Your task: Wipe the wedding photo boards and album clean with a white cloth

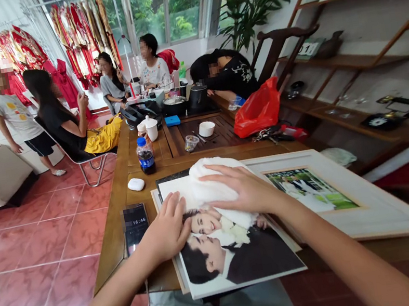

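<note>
A large printed wedding photo [239, 257] lies on the near edge of a wooden table [118, 200], overhanging it toward me. My left hand [166, 231] rests flat on the photo's left edge, fingers stretched out. My right hand [240, 189] presses a white cloth [210, 183] onto the upper part of the photo, fingers spread over it. To the right lies a white picture frame [358, 194] holding another photo.
A phone [135, 224] showing 16:46 and a white earbud case [136, 184] lie left of the photo. Farther back are a cola bottle [145, 155], a tea tray with cups, a red plastic bag [258, 109] and keys. Several people sit at the far end. Shelves stand right.
</note>
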{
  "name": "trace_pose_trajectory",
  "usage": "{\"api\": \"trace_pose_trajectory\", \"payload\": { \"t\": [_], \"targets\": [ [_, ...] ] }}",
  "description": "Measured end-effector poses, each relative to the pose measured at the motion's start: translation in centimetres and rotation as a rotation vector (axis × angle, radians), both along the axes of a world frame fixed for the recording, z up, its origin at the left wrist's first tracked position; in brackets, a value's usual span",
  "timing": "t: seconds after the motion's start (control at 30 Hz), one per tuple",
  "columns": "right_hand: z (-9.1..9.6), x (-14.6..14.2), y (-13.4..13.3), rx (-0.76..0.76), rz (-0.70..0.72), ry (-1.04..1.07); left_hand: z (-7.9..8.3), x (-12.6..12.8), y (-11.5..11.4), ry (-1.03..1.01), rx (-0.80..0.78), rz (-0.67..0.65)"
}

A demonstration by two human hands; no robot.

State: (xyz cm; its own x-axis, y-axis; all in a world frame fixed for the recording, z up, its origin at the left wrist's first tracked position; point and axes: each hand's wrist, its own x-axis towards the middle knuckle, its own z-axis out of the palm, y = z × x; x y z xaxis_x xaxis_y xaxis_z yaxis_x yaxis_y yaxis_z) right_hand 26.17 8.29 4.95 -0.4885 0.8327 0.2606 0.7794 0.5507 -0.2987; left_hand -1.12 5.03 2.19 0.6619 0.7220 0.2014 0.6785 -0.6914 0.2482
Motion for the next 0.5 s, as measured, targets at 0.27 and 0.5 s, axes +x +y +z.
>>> {"api": "trace_pose_trajectory", "payload": {
  "t": [0.27,0.5],
  "targets": [
    [0.0,0.3,1.7,0.007,-0.092,0.010,0.2,0.1,-0.1,-0.006,-0.008,0.006],
    [-0.7,1.5,-1.9,0.044,-0.047,-0.001,-0.1,0.1,0.0,-0.032,-0.005,0.010]
  ]
}}
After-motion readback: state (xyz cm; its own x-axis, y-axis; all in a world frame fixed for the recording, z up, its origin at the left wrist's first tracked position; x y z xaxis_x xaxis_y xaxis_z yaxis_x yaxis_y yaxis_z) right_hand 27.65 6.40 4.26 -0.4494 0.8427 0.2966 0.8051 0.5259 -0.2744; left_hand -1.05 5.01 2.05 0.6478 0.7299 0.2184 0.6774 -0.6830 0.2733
